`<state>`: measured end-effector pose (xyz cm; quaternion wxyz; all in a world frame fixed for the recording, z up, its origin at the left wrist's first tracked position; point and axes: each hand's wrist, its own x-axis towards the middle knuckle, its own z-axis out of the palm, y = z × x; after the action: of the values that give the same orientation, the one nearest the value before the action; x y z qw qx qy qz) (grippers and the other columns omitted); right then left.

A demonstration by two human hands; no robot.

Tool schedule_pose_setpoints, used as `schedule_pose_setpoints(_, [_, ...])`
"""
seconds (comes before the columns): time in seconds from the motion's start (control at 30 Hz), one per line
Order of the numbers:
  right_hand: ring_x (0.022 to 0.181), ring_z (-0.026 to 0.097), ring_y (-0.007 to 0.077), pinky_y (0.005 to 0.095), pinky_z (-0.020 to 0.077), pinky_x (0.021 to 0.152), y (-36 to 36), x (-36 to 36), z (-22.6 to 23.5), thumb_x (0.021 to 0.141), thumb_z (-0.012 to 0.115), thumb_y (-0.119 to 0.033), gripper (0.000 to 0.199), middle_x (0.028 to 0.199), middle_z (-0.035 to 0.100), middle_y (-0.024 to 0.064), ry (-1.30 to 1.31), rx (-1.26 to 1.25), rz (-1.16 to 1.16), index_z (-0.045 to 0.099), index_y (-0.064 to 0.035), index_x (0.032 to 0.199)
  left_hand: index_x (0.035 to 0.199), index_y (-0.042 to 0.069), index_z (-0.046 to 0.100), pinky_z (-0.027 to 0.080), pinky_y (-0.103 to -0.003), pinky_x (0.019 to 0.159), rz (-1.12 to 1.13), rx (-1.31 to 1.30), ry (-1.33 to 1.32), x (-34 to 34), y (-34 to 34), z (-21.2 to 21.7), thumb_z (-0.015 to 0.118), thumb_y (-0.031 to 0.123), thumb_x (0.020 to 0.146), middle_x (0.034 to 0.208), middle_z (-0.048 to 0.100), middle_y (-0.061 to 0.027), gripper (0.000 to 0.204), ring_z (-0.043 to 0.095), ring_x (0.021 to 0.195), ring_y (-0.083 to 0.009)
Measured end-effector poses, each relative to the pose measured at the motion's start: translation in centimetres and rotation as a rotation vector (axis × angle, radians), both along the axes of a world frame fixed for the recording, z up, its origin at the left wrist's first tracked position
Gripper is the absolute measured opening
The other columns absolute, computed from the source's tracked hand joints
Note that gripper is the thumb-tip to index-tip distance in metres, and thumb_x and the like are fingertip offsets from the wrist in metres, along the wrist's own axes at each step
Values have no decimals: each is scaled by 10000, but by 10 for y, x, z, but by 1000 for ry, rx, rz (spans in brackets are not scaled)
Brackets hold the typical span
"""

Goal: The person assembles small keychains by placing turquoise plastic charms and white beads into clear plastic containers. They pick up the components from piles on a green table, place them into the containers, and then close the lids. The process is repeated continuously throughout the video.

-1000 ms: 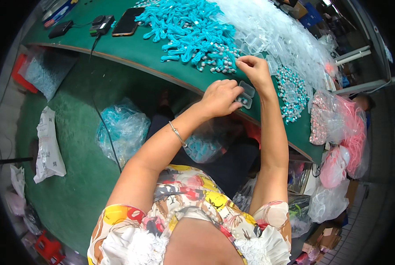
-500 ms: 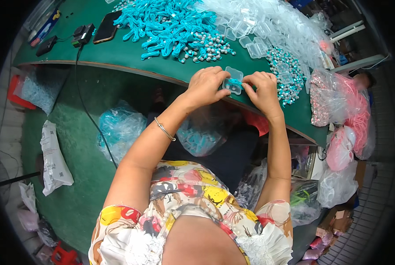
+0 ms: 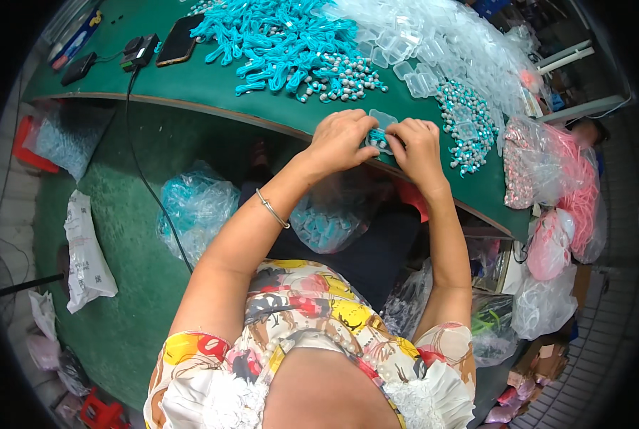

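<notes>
At the table's near edge, my left hand grips a small clear plastic box by its left side. The box's lid stands raised at the far side. Inside it lies a turquoise cord bundle, partly covered by fingers. My right hand has its thumb and fingers pinched at the box's right side, on the cord. Beyond my hands lies a heap of turquoise cord bundles with grey beads at its near end. Right of my right hand is a pile of grey and turquoise beads.
Many empty clear boxes heap at the back right. A phone and a black device with a cable lie at the left. Bags of pink beads and cords hang by the right edge. A bag of filled boxes sits at my lap.
My right hand has moved left over the box, and the turquoise cord sits deeper in it. My left hand keeps its grip. The view has shifted slightly.
</notes>
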<state>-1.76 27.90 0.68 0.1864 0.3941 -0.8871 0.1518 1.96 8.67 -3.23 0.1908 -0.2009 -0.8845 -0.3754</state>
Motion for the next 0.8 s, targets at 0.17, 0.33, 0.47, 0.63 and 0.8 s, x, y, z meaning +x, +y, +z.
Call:
schedule_pose_setpoints(0.17, [838, 621, 261, 396, 444, 815, 10, 0, -2, 866, 651, -97, 110, 815, 620, 72, -242, -167, -24, 700, -74, 962, 1090, 79, 622, 480, -427, 773, 1, -10, 22, 1, -1, -1, 797, 257, 737, 904, 602, -82, 432, 612, 890, -307])
schedule_pose_setpoints(0.33, [803, 635, 268, 352, 494, 708, 19, -34, -9, 913, 580, -63, 201, 869, 617, 137, -421, -262, -66, 678, -42, 1087, 1084, 74, 622, 480, -430, 780, 1, -19, 19, 0, -1, 1, 794, 262, 742, 909, 603, -87, 426, 611, 894, -314])
schedule_pose_setpoints(0.47, [739, 620, 218, 314, 487, 662, 17, -39, -15, 858, 659, -32, 205, 868, 614, 122, -483, -268, -51, 667, -25, 1062, 1118, 75, 601, 479, -433, 781, 0, -4, 14, 2, -2, 1, 803, 252, 736, 916, 612, -94, 467, 613, 897, -318])
schedule_pose_setpoints(0.63, [731, 631, 217, 317, 494, 644, 17, -21, -6, 804, 725, -36, 233, 888, 646, 114, -294, -305, -21, 662, -8, 1026, 1250, 92, 517, 478, -436, 773, 1, 128, -20, 5, 1, 7, 814, 205, 726, 929, 622, -108, 613, 619, 889, -325])
schedule_pose_setpoints(0.8, [859, 660, 254, 332, 527, 740, 27, 5, 0, 759, 782, -86, 361, 1010, 661, 143, -276, -336, 67, 647, -9, 1084, 1270, 88, 499, 484, -440, 763, -26, 36, 45, 3, 0, 5, 803, 189, 735, 937, 613, -117, 624, 617, 895, -335])
